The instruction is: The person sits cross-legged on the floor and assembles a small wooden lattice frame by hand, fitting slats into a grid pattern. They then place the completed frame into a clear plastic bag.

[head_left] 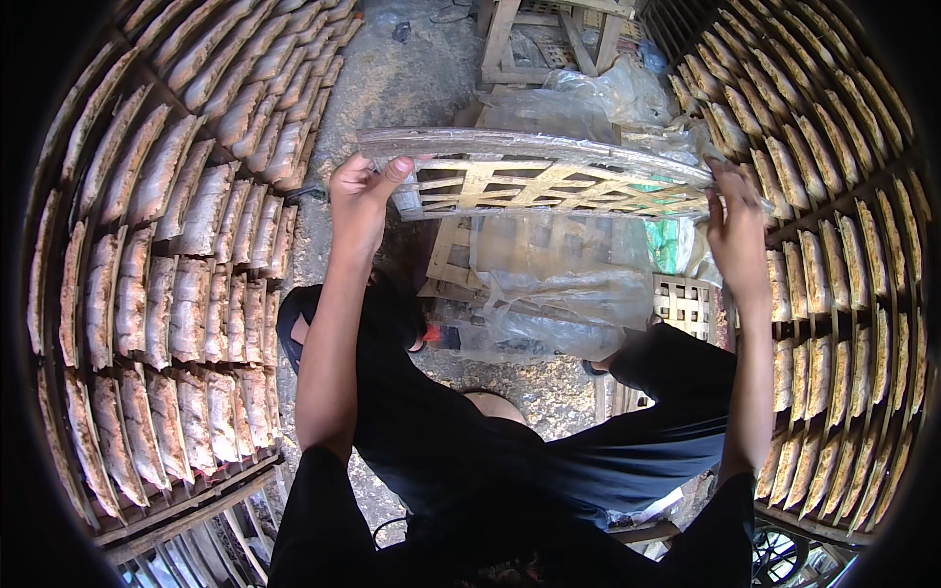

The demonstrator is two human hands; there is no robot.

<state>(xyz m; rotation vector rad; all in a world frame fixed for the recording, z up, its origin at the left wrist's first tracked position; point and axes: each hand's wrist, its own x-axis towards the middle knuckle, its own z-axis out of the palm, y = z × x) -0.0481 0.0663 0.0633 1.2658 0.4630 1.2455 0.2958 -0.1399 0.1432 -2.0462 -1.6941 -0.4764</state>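
Gripping opposite ends, both hands [361,191] [735,218] hold a flat, pale woven bamboo rack [549,176], empty.

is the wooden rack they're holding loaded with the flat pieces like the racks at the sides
No, the lattice rack held between the left hand and right hand is bare, while the side racks are full of flat pale pieces.

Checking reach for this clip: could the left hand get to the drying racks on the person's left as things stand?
Probably not right away. The left hand grips one end of the bamboo lattice tray, with the right hand on the other. The left racks look unobstructed, but the hand would have to let go first.
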